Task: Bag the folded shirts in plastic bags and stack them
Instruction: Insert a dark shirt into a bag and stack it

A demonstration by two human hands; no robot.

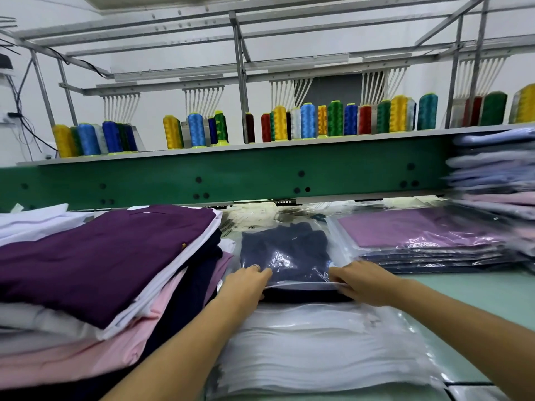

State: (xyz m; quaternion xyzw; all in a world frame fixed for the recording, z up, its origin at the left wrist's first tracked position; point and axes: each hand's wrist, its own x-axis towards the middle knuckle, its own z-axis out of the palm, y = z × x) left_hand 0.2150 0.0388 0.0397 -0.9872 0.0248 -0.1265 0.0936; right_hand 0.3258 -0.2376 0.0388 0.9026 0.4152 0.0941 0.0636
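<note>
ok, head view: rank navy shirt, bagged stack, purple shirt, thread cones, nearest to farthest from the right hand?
1. navy shirt: centre, right hand grips it.
2. bagged stack: just right, beyond.
3. purple shirt: far left.
4. thread cones: far back, up high.

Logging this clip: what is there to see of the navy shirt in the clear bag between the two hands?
The navy shirt is folded dark blue fabric, lying flat inside a glossy clear plastic bag that catches glare. Its near end shows below the bag's open edge, which the left hand and right hand grip at either corner. That end meets a pile of empty bags.
</note>
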